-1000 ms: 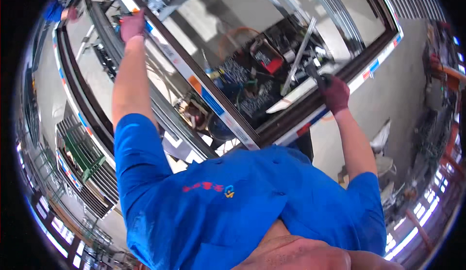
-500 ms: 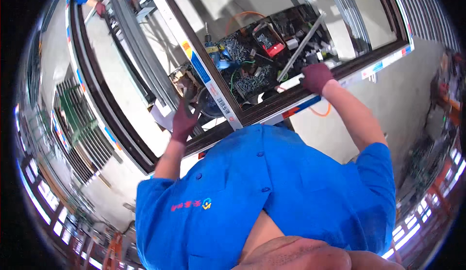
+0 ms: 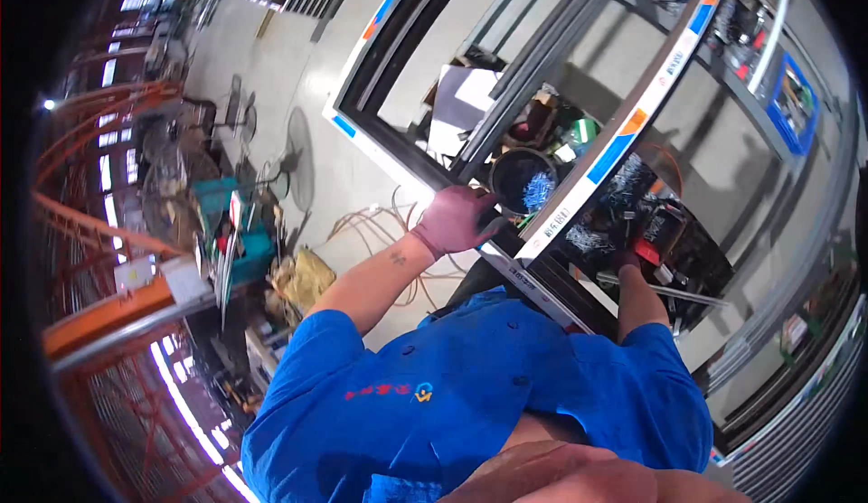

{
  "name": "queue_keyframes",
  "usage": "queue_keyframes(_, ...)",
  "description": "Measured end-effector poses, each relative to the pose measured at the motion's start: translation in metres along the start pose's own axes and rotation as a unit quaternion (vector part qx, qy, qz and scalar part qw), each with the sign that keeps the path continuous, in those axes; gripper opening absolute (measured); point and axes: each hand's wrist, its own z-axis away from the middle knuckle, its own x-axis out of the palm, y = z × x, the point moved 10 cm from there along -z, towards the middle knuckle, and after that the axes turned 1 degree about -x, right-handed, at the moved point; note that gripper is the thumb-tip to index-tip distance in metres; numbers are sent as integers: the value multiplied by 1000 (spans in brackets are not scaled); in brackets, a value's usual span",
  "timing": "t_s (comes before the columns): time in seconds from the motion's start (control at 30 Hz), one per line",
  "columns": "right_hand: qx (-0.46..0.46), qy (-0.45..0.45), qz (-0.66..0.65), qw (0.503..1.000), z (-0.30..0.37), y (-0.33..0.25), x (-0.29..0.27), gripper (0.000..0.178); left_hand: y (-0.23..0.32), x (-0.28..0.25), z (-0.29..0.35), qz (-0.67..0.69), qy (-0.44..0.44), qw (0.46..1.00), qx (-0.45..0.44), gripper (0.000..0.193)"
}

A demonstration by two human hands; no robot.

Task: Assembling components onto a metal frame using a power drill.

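Note:
In a maroon glove, my left hand (image 3: 457, 221) curls its fingers over the near rail of a dark window frame (image 3: 565, 295) with white edge tape. Just beyond those fingers, a black bucket (image 3: 515, 176) holds blue-looking small pieces. My right hand (image 3: 626, 266) reaches through the frame opening, low over a dark tray holding heaps of screws (image 3: 589, 237). Its gloved fingers are dark and mostly lost against the tray, so any held item cannot be made out. Beside it lie an open red box (image 3: 647, 250) and a light metal strip (image 3: 692, 296).
A taped crossbar (image 3: 624, 137) runs between my hands. Grey metal profiles (image 3: 542, 69) lie across the left opening, near a white sheet (image 3: 463, 105). A blue crate (image 3: 797, 105) stands at the far right. Floor fans (image 3: 294, 155) and orange hoses (image 3: 375, 223) are at the left.
The view has turned left. My right hand has left the near rail and dropped into the opening by the screws. My left hand has come onto the near rail.

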Motion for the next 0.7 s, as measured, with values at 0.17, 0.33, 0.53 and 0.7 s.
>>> queue_keyframes(0.17,168,69,-57,982,60,8,-45,48,2,-8,-6,25,40,999,8,46)
queue_keyframes(0.33,78,130,2,988,64,-22,-61,57,-7,-9,-14,44,42,998,18,44)
queue_keyframes(0.53,-43,103,73,991,-31,-1,23,30,0,-8,-28,66,29,996,49,44)
queue_keyframes(0.7,-137,138,144,970,-21,-45,-6,25,-5,4,-15,26,33,998,38,46)
